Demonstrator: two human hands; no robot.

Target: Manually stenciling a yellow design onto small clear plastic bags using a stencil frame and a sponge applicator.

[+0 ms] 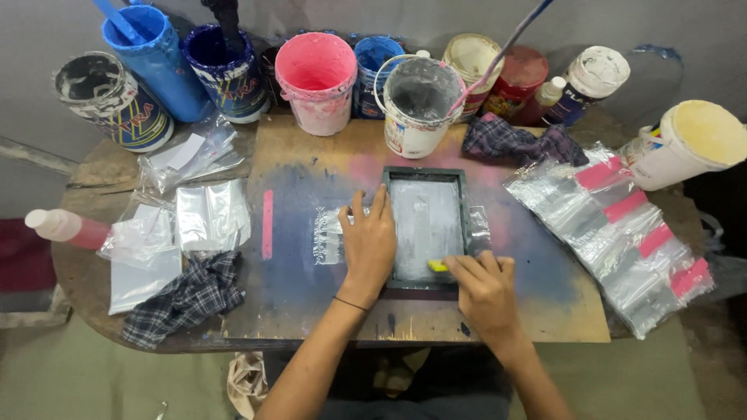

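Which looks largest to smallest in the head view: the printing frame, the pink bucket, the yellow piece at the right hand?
1. Printing frame, the dark rectangle under both hands.
2. Pink bucket; it stands farther back, so its true size against the frame is unsure.
3. Yellow piece at the right hand, by far the smallest.

your fingers [372, 214] rest on a frame [426, 225] lying on the stained board [545, 311] over the table [85, 272]; paint buckets [317, 82] beyond your fingertips, plastic bags [615, 233] rightward, checked rag [187, 295] leftward.
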